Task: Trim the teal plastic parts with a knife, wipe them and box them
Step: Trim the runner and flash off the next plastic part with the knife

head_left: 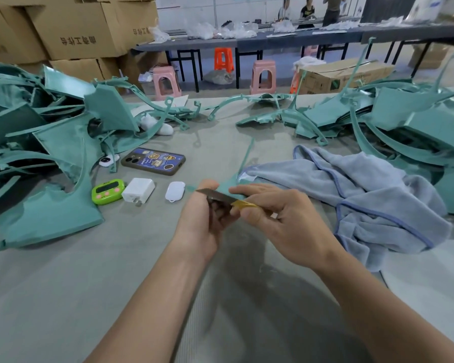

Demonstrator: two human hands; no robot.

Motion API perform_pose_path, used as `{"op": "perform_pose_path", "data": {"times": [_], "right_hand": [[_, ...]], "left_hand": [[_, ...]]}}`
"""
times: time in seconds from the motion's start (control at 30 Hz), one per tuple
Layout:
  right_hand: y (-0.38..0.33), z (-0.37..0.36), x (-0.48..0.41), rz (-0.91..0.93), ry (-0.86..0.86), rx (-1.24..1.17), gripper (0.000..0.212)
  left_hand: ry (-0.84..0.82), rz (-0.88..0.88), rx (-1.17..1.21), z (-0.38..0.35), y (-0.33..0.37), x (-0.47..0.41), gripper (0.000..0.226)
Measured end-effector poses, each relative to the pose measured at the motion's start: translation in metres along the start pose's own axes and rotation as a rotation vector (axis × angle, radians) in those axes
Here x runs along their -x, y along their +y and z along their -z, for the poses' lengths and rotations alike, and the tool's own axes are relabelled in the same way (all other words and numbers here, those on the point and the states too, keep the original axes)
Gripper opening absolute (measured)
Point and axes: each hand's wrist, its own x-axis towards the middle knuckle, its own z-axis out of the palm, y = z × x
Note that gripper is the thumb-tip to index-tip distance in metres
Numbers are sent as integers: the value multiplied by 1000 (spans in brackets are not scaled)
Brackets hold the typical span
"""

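Note:
My left hand [198,218] grips a teal plastic part [227,186] at the table's middle; most of the part is hidden behind both hands, and a thin teal strip rises from it. My right hand [275,218] pinches a knife [222,197] with a yellow handle, its blade laid across the part's near edge by my left fingers. A blue-grey cloth [351,195] lies crumpled just right of the hands. Heaps of teal parts fill the left [50,142] and right [404,121] of the table.
A phone [154,161], a green timer [107,191], a white charger [138,189] and a small white case [174,191] lie left of my hands. Cardboard boxes [71,27] stack at the back left. Stools, a long table and people stand beyond.

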Motion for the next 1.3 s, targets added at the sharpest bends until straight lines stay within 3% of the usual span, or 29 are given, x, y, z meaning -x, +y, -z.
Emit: {"op": "perform_pose_path", "data": {"times": [0.07, 0.13, 0.23, 0.3, 0.37, 0.43, 0.53, 0.6, 0.67, 0.77, 0.9, 1.03, 1.1, 1.23, 1.3], "right_hand": [[-2, 0, -2, 15, 164, -78, 17], [-2, 7, -5, 16, 317, -193, 22], [0, 24, -7, -69, 482, -530, 29], [1, 33, -6, -98, 463, -772, 27], [0, 38, -4, -95, 404, -921, 28], [1, 40, -2, -130, 343, -1067, 28], [4, 43, -4, -250, 335, -1175, 26], [9, 41, -6, -363, 427, -977, 37], [12, 37, -6, -438, 565, -624, 41], [9, 26, -1, -339, 648, -326, 39], [-5, 3, 7, -142, 492, -242, 34], [-8, -12, 13, -118, 312, -141, 39], [-2, -11, 10, -188, 328, -54, 39], [20, 6, 1, -521, 508, 156, 46], [22, 8, 3, -397, 525, 28, 43]], "left_hand": [[21, -60, -99, -1, -1, 1, 60], [137, -152, -125, 2, -1, -3, 48], [315, -551, -386, 17, 5, -8, 22], [197, -792, -727, 23, 8, -7, 50], [47, -886, -887, 16, 3, 0, 66], [-6, -934, -868, 10, -5, 2, 64], [6, -957, -819, 10, -6, 3, 39], [82, -1076, -953, 16, -6, 4, 25], [170, -1232, -1132, 17, -9, 9, 20], [287, -1296, -1281, 13, -15, 10, 16], [362, -1227, -1322, 10, -14, 11, 12], [351, -1186, -1326, 9, -13, 12, 11], [370, -1190, -1310, 8, -13, 12, 12], [365, -1255, -1274, 12, -8, 9, 13], [353, -1235, -1277, 12, -8, 10, 13]]}}
